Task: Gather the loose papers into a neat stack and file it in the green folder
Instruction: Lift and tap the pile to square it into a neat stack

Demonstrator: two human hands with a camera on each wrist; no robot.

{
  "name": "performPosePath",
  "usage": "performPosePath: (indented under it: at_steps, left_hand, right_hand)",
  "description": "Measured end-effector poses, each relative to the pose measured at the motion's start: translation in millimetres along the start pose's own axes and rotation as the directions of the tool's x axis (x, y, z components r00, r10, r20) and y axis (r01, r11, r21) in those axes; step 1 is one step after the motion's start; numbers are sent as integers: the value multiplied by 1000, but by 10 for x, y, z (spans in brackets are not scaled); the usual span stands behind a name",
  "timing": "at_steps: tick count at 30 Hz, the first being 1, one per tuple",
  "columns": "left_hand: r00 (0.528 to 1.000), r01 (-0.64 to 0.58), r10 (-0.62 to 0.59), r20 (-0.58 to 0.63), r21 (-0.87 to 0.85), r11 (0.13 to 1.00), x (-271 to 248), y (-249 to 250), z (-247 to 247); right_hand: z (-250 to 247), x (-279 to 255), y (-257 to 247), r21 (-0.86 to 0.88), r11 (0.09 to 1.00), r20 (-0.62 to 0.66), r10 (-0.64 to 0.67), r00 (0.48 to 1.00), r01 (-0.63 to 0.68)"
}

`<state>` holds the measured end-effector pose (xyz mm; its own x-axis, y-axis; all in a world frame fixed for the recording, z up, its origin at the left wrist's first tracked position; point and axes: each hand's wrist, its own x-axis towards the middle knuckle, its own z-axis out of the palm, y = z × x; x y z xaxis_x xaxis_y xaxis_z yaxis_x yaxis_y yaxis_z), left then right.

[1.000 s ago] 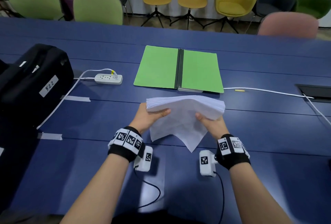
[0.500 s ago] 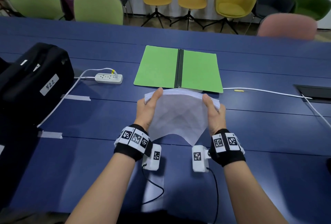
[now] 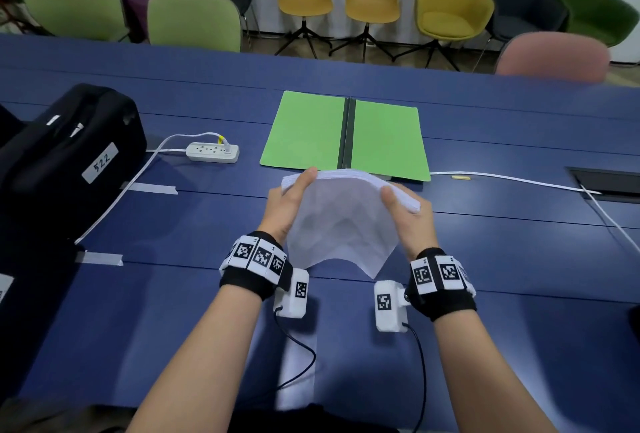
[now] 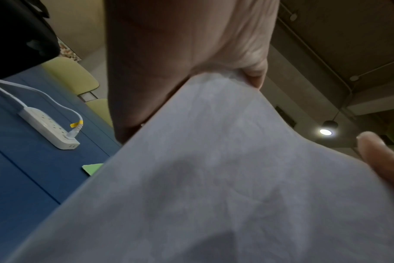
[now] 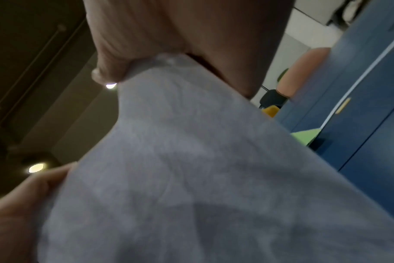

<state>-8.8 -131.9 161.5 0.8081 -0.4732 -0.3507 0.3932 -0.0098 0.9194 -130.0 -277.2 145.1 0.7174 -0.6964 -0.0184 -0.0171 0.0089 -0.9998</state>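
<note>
Both hands, left hand [image 3: 289,204] and right hand [image 3: 414,221], grip the paper stack [image 3: 341,221] by its sides above the table [image 3: 519,259], squaring it. Next, probably: carry it forward onto the open green folder [image 3: 346,134].
</note>
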Motion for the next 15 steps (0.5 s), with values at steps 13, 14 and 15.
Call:
performPosePath:
  at_steps: [13, 14, 15]
  left_hand:
    - [979, -160, 183, -90, 218, 963, 125, -349, -68]
    - [983, -120, 151, -105, 251, 960, 163, -451, -101]
    - [986, -86, 122, -112, 285, 955, 202, -538, -138]
  right_hand:
    - [96, -18, 189, -87, 993, -8, 83, 997, -83]
    - [119, -36, 305, -120, 981, 6, 157, 988, -155]
    - [129, -23, 421, -139, 970, 0, 202, 979, -200]
